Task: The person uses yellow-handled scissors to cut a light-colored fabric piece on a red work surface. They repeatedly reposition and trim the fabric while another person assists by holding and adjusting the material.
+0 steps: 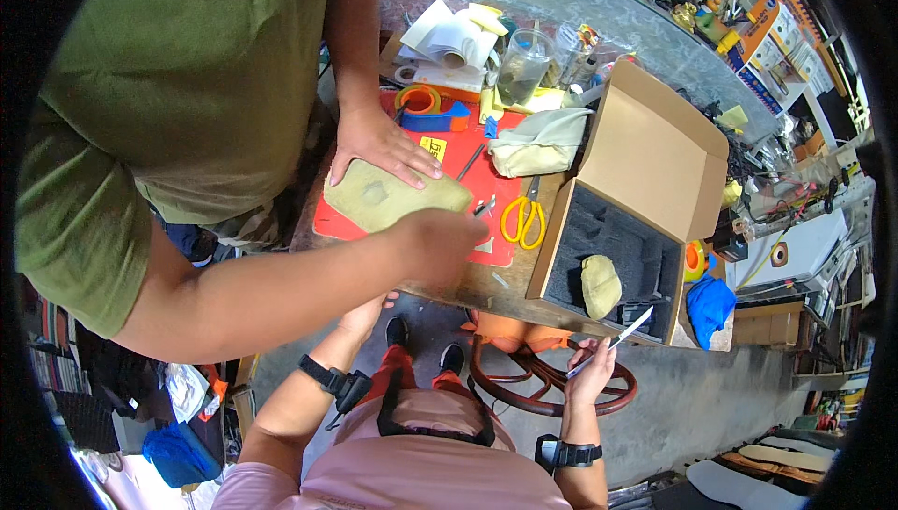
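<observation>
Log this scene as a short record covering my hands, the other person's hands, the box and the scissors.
Left hand: partly hidden behind co-worker's arm; grip unclear
Right hand: holding thin pale item
Co-worker: one hand on yellowish piece, other hand blurred
Box: open, pale lump inside
Scissors: yellow-handled, beside box

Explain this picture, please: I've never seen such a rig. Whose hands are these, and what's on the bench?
There's no robot. A fisheye camera on a person's head looks down, so edges bend. The wearer's bare right hand holds a slim pale strip; the left hand is partly hidden behind a co-worker's arm. The co-worker rests one hand on a khaki piece over a red mat; their other hand is blurred. The bench also holds yellow-handled scissors and an open cardboard box with dark foam and a khaki lump inside.
</observation>
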`<control>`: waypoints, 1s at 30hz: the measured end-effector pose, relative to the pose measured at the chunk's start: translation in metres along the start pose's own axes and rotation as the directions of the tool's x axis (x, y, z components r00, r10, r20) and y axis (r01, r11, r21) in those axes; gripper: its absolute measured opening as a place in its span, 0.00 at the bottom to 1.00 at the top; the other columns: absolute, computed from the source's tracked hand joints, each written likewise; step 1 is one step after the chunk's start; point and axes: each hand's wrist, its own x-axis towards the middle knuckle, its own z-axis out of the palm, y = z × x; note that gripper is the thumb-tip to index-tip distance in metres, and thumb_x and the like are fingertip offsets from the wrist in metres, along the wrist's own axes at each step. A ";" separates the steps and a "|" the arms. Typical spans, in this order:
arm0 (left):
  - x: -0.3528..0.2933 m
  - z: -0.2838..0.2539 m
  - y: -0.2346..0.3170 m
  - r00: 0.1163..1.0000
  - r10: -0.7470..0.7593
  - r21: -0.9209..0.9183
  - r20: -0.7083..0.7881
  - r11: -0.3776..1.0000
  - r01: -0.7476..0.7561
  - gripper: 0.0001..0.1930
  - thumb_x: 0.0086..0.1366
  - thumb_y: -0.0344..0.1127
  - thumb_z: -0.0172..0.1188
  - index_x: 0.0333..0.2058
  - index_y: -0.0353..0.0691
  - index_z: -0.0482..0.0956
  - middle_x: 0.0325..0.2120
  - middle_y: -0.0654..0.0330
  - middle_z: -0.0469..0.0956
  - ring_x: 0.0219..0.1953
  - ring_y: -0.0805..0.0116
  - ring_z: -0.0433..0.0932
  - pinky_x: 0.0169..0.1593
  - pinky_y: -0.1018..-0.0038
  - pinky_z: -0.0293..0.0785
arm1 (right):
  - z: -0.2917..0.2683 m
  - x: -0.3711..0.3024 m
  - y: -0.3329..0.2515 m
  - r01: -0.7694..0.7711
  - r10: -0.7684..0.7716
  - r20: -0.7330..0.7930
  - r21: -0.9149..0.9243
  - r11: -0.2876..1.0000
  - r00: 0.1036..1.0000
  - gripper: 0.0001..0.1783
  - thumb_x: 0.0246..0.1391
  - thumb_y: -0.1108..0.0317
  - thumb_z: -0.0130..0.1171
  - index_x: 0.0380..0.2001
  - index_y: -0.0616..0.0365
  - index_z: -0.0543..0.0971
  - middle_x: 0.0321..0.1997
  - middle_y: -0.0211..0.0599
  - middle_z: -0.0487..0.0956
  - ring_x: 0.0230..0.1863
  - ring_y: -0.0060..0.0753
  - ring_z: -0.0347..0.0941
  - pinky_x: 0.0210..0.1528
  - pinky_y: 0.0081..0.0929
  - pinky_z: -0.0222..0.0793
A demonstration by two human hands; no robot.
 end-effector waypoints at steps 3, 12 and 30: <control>-0.005 -0.010 -0.013 0.999 -0.036 0.014 -0.007 0.999 0.036 0.09 0.66 0.33 0.52 0.42 0.37 0.72 0.33 0.60 0.75 0.33 0.71 0.76 0.34 0.76 0.73 | 0.002 -0.005 0.005 -0.024 0.024 0.057 0.006 1.000 0.998 0.14 0.64 0.55 0.45 0.30 0.53 0.65 0.23 0.33 0.73 0.12 0.19 0.62 0.11 0.17 0.56; -0.019 -0.038 -0.018 0.995 -0.089 -0.037 -0.049 0.995 0.087 0.07 0.66 0.30 0.50 0.41 0.35 0.70 0.32 0.60 0.75 0.32 0.73 0.76 0.33 0.79 0.72 | 0.034 -0.029 0.009 -0.170 0.146 0.249 0.076 0.983 0.957 0.14 0.65 0.55 0.43 0.30 0.52 0.65 0.18 0.31 0.71 0.11 0.19 0.62 0.11 0.15 0.56; -0.013 -0.050 -0.028 1.000 -0.023 0.157 0.000 0.987 0.022 0.07 0.65 0.29 0.50 0.41 0.36 0.70 0.31 0.61 0.75 0.31 0.73 0.75 0.34 0.77 0.72 | 0.040 -0.037 0.016 -0.218 0.202 0.303 0.021 0.976 0.931 0.17 0.64 0.54 0.44 0.28 0.54 0.69 0.16 0.28 0.69 0.11 0.18 0.60 0.11 0.16 0.55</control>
